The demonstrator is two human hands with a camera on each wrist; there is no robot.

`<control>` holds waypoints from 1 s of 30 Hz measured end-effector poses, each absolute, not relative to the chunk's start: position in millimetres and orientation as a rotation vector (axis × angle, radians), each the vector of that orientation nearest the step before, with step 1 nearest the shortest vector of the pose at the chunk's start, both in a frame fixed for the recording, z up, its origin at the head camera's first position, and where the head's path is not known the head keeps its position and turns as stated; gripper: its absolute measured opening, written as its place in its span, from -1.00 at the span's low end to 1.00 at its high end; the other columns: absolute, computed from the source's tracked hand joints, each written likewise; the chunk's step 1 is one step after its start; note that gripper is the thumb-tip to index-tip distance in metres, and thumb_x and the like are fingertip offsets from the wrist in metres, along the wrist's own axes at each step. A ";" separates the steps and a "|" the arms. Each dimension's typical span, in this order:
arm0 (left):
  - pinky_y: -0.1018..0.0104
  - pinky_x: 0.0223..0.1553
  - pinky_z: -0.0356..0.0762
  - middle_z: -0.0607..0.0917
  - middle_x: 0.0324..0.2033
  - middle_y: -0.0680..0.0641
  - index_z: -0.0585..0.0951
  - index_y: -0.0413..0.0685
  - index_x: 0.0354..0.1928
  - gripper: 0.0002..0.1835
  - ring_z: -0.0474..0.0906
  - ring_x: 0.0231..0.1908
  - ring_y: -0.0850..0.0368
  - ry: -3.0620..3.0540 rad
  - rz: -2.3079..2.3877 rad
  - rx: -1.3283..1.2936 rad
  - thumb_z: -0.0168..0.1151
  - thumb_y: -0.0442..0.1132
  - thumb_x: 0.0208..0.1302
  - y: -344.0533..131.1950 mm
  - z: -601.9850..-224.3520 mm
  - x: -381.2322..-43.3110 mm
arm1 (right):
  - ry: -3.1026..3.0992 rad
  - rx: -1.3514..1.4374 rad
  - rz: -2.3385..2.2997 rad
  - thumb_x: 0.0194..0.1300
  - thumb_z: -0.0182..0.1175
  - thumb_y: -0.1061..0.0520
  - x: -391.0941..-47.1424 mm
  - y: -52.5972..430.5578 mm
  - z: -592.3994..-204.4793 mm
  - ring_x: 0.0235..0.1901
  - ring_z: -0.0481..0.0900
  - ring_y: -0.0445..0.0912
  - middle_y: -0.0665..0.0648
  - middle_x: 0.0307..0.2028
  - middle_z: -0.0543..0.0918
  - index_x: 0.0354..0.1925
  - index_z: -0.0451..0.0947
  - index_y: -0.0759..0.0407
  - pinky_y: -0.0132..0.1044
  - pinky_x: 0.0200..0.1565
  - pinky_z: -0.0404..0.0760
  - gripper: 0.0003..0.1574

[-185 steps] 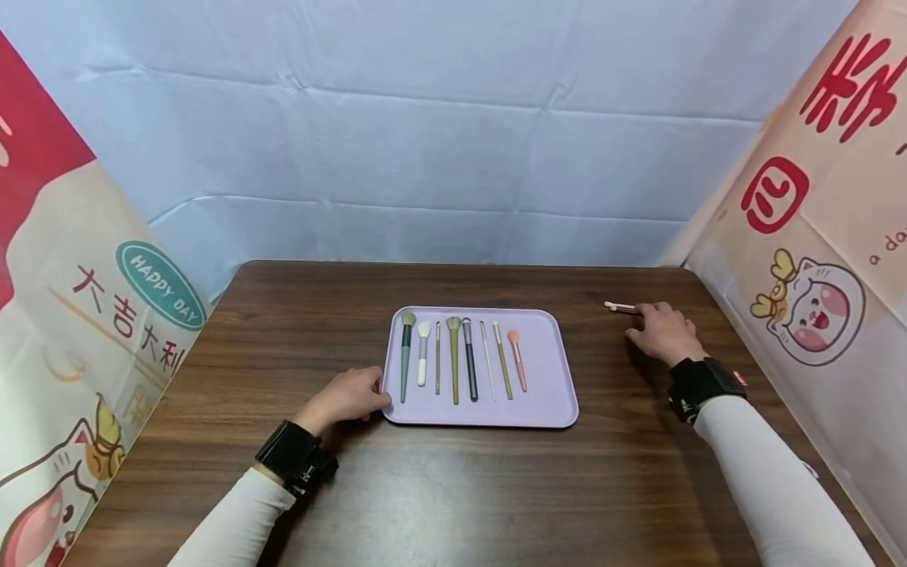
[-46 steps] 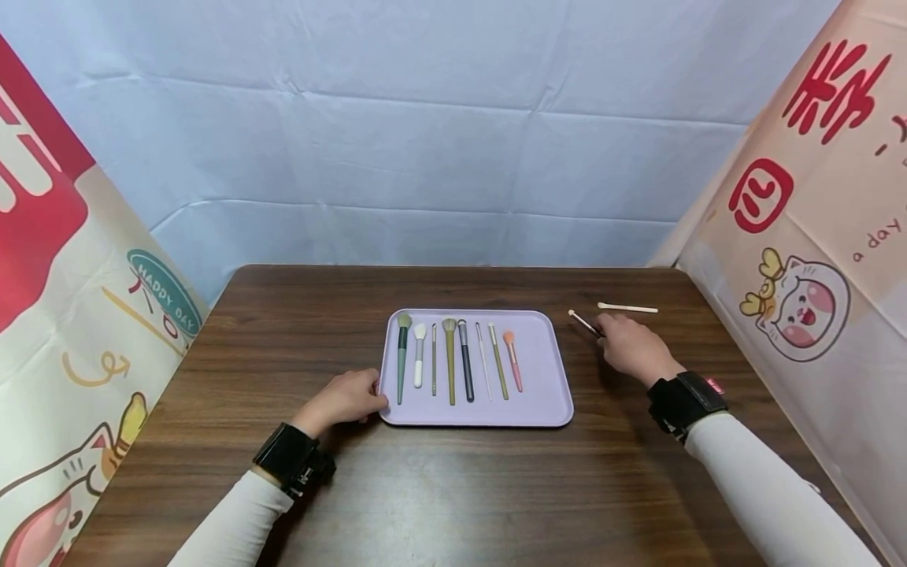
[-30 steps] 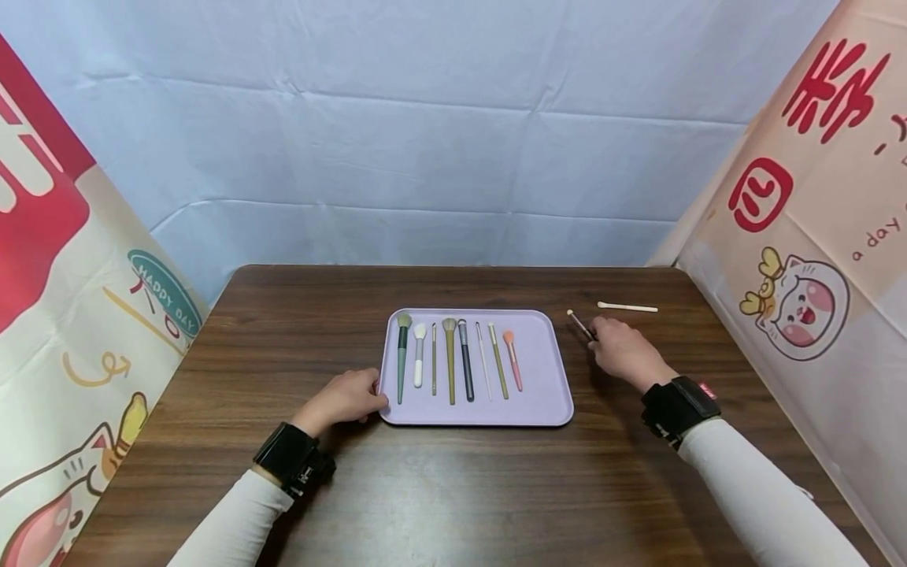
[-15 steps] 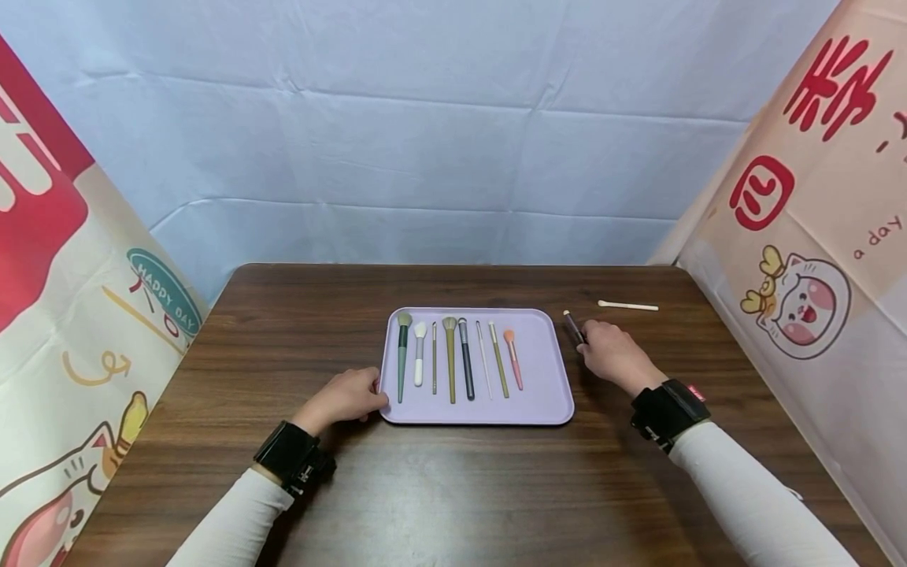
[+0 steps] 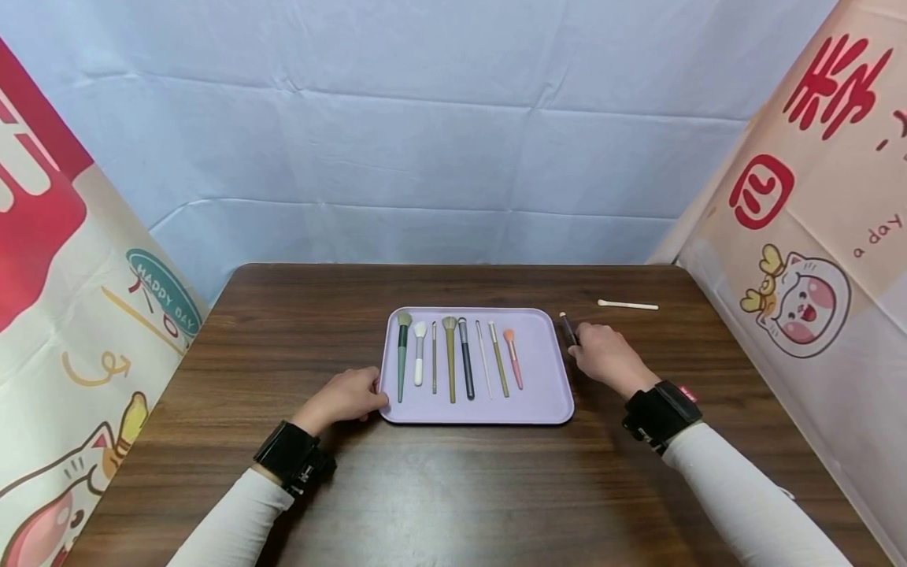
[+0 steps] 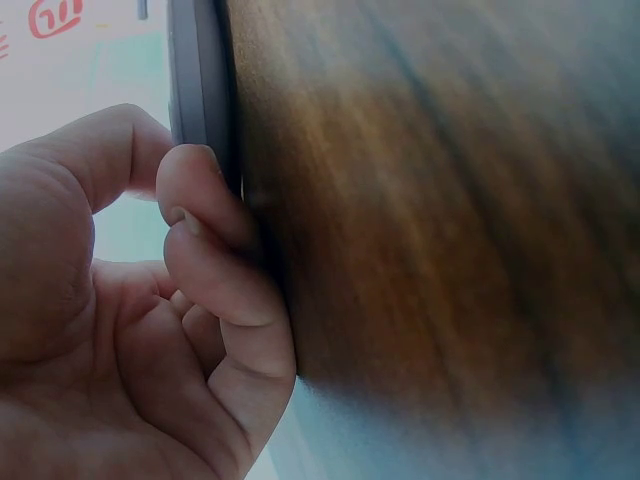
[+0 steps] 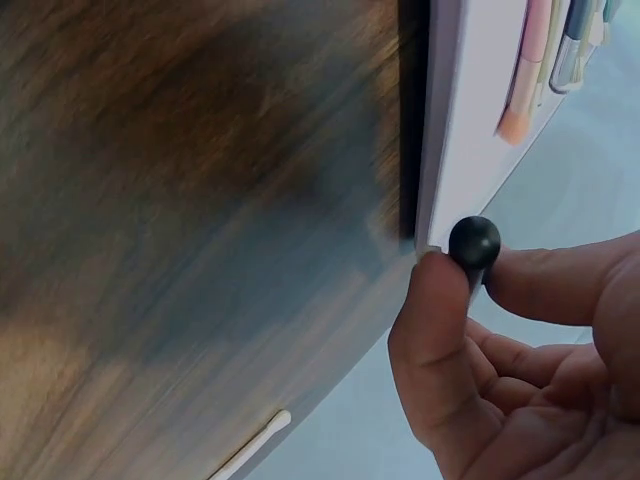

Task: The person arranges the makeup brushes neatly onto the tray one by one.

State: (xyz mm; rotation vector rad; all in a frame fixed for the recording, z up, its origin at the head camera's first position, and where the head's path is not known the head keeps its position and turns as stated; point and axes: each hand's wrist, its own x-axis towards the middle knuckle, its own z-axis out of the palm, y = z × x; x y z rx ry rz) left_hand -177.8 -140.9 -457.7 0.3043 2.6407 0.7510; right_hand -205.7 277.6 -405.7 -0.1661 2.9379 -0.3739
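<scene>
My left hand (image 5: 346, 398) pinches the left edge of the lilac tray (image 5: 544, 386) between thumb and fingers; in the left wrist view the fingertips sit right at the tray's rim (image 6: 200, 85). Just beyond the tray's right edge, my right hand (image 5: 611, 359) pinches a dark makeup brush (image 5: 568, 329), its pale tip pointing away from me. The right wrist view shows the brush's round black handle end (image 7: 474, 242) between thumb and forefinger. Several makeup brushes lie side by side in the tray, from a green one (image 5: 402, 354) at left to a pink one (image 5: 516, 366).
A thin white brush (image 5: 628, 305) lies crosswise on the brown wooden table (image 5: 468, 496), behind my right hand. A pale cloth (image 5: 425, 134) hangs behind the table, and printed sheets (image 5: 808, 315) stand at both sides.
My right hand separated the dark brush from the white one, then carried it leftward to the tray's right edge, turning it more upright in view. My left hand stays on the tray.
</scene>
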 end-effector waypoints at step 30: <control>0.30 -0.46 0.41 0.57 -0.70 0.02 0.49 -0.05 -0.41 -0.88 0.53 -0.66 0.17 2.657 0.756 0.328 0.25 -0.23 0.16 -142.0 -458.6 -176.6 | 2.923 -0.141 -0.372 0.44 0.18 0.13 -202.6 246.8 -410.1 -0.44 0.60 0.00 0.25 -0.35 0.63 -0.16 0.54 0.39 -0.20 -0.45 0.53 -0.73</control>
